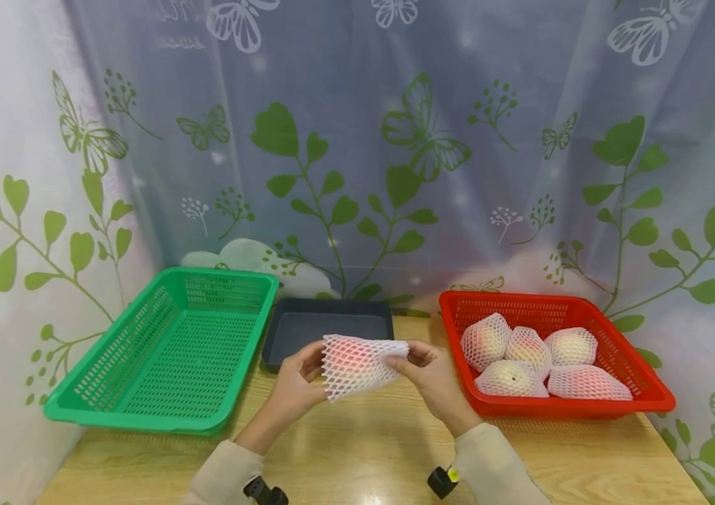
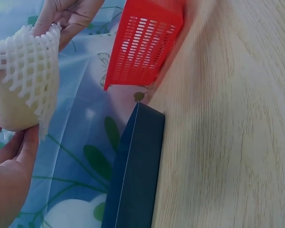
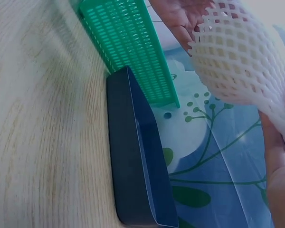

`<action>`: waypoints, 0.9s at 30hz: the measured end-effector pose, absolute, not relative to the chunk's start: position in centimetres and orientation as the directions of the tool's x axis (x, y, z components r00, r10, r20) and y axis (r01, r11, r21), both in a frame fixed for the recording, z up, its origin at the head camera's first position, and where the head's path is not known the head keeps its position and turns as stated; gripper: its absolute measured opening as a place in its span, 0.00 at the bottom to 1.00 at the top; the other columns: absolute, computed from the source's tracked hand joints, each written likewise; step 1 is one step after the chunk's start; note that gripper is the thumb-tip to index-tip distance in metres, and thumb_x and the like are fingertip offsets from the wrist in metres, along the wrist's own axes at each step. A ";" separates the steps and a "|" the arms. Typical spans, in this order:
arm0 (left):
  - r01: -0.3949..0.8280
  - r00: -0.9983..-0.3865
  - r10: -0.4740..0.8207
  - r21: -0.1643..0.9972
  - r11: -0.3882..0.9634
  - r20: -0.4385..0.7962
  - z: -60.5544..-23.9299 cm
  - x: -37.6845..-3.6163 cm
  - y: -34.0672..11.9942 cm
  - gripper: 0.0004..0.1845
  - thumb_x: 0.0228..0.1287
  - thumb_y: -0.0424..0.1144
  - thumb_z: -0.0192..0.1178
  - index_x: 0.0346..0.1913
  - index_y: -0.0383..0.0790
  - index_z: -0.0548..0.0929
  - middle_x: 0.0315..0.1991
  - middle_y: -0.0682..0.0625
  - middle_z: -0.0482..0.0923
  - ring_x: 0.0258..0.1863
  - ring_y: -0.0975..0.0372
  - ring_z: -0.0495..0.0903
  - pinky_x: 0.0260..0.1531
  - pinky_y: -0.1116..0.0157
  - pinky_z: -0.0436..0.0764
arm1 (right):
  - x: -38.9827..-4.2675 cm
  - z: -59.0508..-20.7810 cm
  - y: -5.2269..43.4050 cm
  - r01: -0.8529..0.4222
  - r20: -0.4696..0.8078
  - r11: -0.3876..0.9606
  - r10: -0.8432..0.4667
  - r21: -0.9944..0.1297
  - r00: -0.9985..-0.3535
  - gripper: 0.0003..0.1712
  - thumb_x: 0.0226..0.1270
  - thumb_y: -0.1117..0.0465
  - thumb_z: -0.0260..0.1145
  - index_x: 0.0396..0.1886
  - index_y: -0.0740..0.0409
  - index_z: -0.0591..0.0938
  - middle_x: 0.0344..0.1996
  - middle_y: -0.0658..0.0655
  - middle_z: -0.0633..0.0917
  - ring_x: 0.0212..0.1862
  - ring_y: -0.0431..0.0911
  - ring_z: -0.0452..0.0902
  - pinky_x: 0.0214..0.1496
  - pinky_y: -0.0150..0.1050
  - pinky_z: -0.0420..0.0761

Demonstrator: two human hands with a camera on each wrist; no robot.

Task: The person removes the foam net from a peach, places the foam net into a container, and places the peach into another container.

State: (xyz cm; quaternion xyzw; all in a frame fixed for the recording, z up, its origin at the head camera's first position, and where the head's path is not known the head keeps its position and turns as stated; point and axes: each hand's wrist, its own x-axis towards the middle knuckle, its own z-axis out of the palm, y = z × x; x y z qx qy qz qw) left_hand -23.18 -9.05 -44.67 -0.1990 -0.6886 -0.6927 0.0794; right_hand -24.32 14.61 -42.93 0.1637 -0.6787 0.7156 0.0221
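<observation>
Over the table, in the head view, both hands hold a peach in a white foam net (image 1: pixel 366 375). My left hand (image 1: pixel 299 379) grips the peach at the net's wide end, fingers curled about it. In the left wrist view the peach (image 2: pixel 12 107) shows pale yellow with a pink blush, partly bare below the net's edge, with fingertips against its underside. My right hand (image 1: pixel 436 379) pinches the narrow, gathered end of the net between thumb and fingers. The right wrist view has the net stretched over the fruit, tapering toward that hand.
A green basket (image 1: pixel 224 393) stands on the left. Behind the hands lies a dark shallow tray (image 1: pixel 332 306). On the right, a red basket (image 1: pixel 559 405) holds several net-wrapped peaches (image 1: pixel 511 379). A printed curtain (image 1: pixel 344 161) hangs behind the wooden table (image 1: pixel 357 456).
</observation>
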 end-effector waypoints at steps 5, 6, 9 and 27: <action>0.477 -0.860 0.168 0.876 -0.069 0.482 -44.9 -23.2 -9.7 0.33 0.41 0.20 0.70 0.56 0.23 0.74 0.49 0.35 0.79 0.47 0.64 0.79 0.46 0.73 0.80 | -24.2 -42.6 14.8 -0.235 0.242 -0.063 -0.150 -0.970 -0.959 0.20 0.58 0.70 0.69 0.48 0.78 0.79 0.34 0.47 0.87 0.37 0.40 0.83 0.42 0.33 0.83; 0.461 -0.869 0.166 0.885 -0.071 0.466 -44.8 -23.1 -9.8 0.33 0.41 0.20 0.70 0.57 0.23 0.74 0.50 0.35 0.79 0.48 0.64 0.79 0.46 0.73 0.79 | -24.2 -42.6 14.8 -0.231 0.237 -0.058 -0.145 -0.971 -0.961 0.19 0.58 0.70 0.69 0.48 0.77 0.79 0.34 0.47 0.87 0.37 0.40 0.83 0.42 0.33 0.83; 0.390 -0.904 0.171 0.920 -0.046 0.392 -44.4 -23.0 -10.2 0.36 0.42 0.21 0.71 0.60 0.25 0.72 0.53 0.34 0.77 0.50 0.63 0.78 0.48 0.73 0.79 | -24.2 -42.5 15.0 -0.226 0.230 -0.048 -0.132 -0.973 -0.964 0.18 0.59 0.69 0.70 0.48 0.75 0.80 0.34 0.48 0.87 0.37 0.41 0.83 0.42 0.33 0.83; 0.314 -0.942 0.142 0.948 0.056 0.304 -44.3 -22.6 -13.5 0.37 0.46 0.32 0.75 0.62 0.39 0.74 0.59 0.43 0.75 0.56 0.66 0.76 0.52 0.71 0.77 | -25.3 -42.6 14.8 -0.217 0.219 -0.069 -0.023 -0.974 -0.975 0.15 0.58 0.71 0.69 0.46 0.74 0.81 0.31 0.47 0.86 0.35 0.40 0.81 0.42 0.30 0.81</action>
